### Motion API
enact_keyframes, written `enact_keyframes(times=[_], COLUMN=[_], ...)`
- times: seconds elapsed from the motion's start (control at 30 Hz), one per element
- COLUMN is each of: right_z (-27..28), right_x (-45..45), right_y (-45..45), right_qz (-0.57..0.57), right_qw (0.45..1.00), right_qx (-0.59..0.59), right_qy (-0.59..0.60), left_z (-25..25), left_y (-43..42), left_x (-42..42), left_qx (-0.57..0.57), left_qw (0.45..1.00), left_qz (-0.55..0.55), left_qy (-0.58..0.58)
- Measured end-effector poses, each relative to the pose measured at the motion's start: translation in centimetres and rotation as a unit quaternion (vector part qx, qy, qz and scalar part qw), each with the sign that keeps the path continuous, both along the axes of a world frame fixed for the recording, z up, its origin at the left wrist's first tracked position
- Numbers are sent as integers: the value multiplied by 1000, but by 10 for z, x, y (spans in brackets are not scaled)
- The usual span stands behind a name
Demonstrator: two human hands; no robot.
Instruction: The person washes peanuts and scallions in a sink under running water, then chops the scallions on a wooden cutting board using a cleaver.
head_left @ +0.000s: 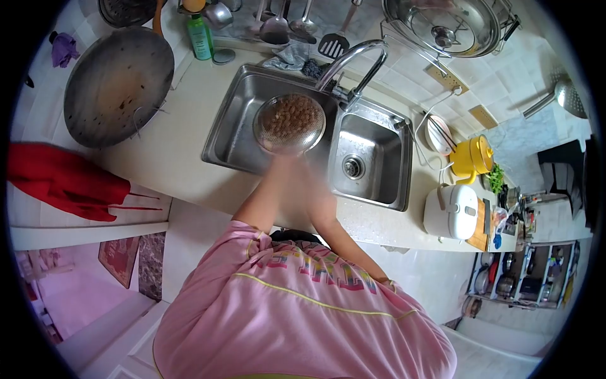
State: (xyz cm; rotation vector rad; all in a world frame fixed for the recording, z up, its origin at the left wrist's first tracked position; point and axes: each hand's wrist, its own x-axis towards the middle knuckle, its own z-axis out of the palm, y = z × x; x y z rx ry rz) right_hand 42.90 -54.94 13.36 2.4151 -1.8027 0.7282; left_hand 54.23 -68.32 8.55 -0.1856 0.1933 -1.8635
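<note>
A round metal strainer (267, 140) full of small brown pieces (291, 117) is over the left basin (235, 114) of a steel double sink. At its near edge are my two hands, close together and blurred. My left hand (288, 165) is nearest the strainer's rim; its fingers are smeared. My right hand (319, 199) lies just beside it, also smeared, so what either one grips cannot be made out. Behind the strainer stands the curved faucet (353, 54).
The right basin (372, 148) has a drain. Left of the sink leans a large wok (120, 85); a green bottle (200, 38) stands behind. To the right are a yellow pot (470, 158) and a white appliance (449, 211). A red cloth (63, 180) hangs at left.
</note>
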Motion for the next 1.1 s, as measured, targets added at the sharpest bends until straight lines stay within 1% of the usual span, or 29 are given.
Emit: enact_keyframes(times=[0.13, 0.23, 0.4, 0.53, 0.57, 0.6, 0.67, 0.7, 0.77, 0.8, 0.83, 0.87, 0.97, 1.0, 1.1], right_z=[2, -2, -3, 10, 16, 24, 37, 44, 47, 51, 56, 57, 78, 87, 104], right_x=[0, -2, 2, 8, 6, 5, 3, 1, -3, -6, -9, -13, -24, -25, -37], right_y=[6, 6, 5, 4, 8, 8, 6, 9, 10, 11, 13, 12, 10, 11, 8], right_qz=[-14, -8, 37, 52, 39, 62, 108, 106, 84, 88, 77, 66, 62, 57, 83], right_qw=[999, 998, 997, 993, 991, 984, 962, 958, 928, 870, 793, 757, 749, 737, 730], right_qx=[38, 67, 30, -5, 51, 36, 8, 23, 58, 132, 192, 200, 184, 173, 146], right_qy=[26, 0, -56, -110, -120, -164, -251, -265, -359, -468, -572, -618, -634, -650, -662], left_z=[0, 0, 2, 4, 4, 4, 5, 5, -2, -8, -4, -3, 14, 19, 11], left_y=[7, 10, 13, 18, 18, 19, 19, 18, 12, 9, 8, 12, 14, 15, 12], left_x=[5, 11, 24, 35, 36, 37, 39, 41, 39, 38, 31, 36, 29, 29, 30], left_qx=[-4, -5, -8, -11, -8, -5, -2, -4, -17, -26, -71, -38, -61, -68, -59], left_qw=[1000, 999, 996, 993, 991, 990, 987, 987, 991, 994, 976, 998, 997, 996, 998], left_qz=[-17, -30, -41, -50, -55, -61, -65, -61, -35, -14, 70, -37, -27, -23, -3], left_qy=[22, 42, 81, 107, 119, 131, 149, 148, 126, 105, -195, 39, 46, 48, 22])
